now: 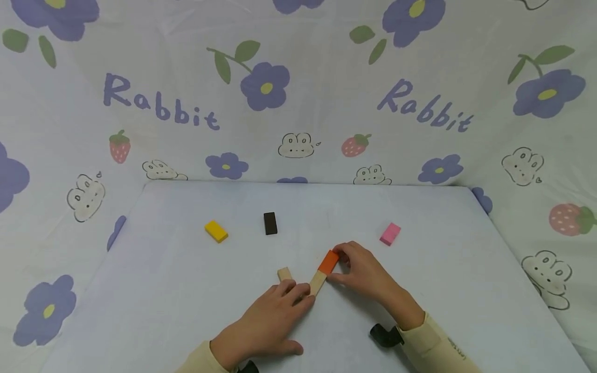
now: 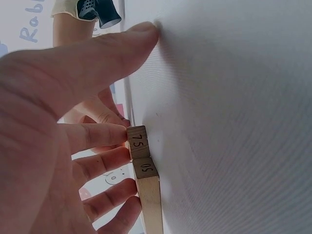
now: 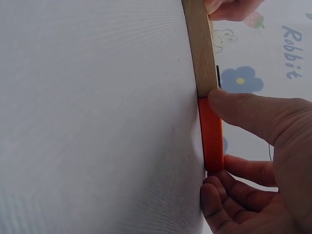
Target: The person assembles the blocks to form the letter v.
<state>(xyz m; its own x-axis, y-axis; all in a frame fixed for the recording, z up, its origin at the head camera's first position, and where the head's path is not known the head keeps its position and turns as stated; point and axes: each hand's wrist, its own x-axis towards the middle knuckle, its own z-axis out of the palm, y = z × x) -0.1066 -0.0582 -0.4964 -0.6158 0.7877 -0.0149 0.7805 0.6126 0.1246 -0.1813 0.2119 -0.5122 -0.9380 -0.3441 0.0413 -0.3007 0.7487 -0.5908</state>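
Observation:
Two plain wooden blocks lie on the white table, one (image 1: 284, 273) slanting left and the other (image 1: 318, 283) slanting right. In the left wrist view their near ends touch; one end (image 2: 137, 142) reads 75, the other (image 2: 146, 168) 50. My left hand (image 1: 272, 318) rests its outstretched fingertips on these blocks, thumb held apart. An orange block (image 1: 328, 262) lies end to end with the right-hand wooden block. My right hand (image 1: 366, 272) holds the orange block, thumb (image 3: 234, 107) near the joint and fingers at the far end. The left hand partly hides the wooden blocks.
Farther back on the table (image 1: 140, 290) lie a yellow block (image 1: 216, 231), a black block (image 1: 270, 223) and a pink block (image 1: 389, 234). A patterned cloth (image 1: 326, 109) rises behind the table and along its sides.

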